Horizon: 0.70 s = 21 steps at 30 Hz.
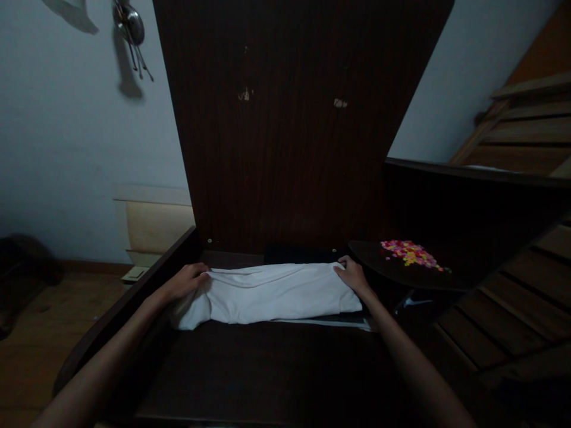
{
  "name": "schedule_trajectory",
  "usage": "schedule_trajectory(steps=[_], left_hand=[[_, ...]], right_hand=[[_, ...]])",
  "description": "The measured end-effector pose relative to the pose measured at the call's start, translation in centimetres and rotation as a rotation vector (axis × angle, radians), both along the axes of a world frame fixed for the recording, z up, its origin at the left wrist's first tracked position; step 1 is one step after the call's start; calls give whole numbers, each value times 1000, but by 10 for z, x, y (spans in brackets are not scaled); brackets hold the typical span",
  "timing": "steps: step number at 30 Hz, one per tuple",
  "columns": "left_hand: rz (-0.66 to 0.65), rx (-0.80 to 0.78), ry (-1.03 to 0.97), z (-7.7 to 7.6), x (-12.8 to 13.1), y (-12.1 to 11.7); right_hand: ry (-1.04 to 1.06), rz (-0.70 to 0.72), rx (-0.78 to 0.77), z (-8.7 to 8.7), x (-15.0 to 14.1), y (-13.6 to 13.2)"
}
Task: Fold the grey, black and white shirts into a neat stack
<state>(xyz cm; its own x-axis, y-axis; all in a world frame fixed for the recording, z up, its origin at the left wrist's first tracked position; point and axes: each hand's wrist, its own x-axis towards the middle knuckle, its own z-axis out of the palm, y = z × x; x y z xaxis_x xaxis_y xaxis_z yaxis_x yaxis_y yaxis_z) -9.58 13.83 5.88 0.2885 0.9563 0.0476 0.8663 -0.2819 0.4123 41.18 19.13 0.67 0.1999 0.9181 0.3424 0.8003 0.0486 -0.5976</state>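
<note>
A white cloth (276,294), which looks like a folded garment, stretches across the dark wooden desk top (250,368). My left hand (190,280) pinches its far left corner, with some fabric hanging loose below the fingers. At the far right corner, my right hand (351,274) grips the cloth between thumb and fingers. A thin pale edge shows under the cloth's near right side; what it belongs to I cannot tell. Behind the cloth lies a dark flat object, mostly hidden.
A tall dark wooden panel (289,131) rises behind the desk. To the right, a shelf (370,255) bears a heap of small pink and yellow pieces (413,254). A raised side board (134,303) edges the left. Wooden slats (526,297) stand at far right.
</note>
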Motion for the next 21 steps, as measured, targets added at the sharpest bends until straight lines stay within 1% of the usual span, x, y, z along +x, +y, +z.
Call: schedule_trajectory(steps=[3,5,10,12,16,21], left_hand=[[-1,-31,10,-2,2,-1],[0,-38,14,-2,4,-2],[-28,-60,75,-2,6,-5],[-41,-70,129,-2,6,-6],[-87,-132,150,-9,1,-7],[-178,-164,146,-23,-7,-4]], right_hand=[[-282,53,66,8,-12,-1],[-364,117,62,13,-26,1],[-325,423,12,20,-61,8],[-329,502,-4,20,-69,11],[-373,538,-53,19,-72,13],[-366,569,-52,14,-70,13]])
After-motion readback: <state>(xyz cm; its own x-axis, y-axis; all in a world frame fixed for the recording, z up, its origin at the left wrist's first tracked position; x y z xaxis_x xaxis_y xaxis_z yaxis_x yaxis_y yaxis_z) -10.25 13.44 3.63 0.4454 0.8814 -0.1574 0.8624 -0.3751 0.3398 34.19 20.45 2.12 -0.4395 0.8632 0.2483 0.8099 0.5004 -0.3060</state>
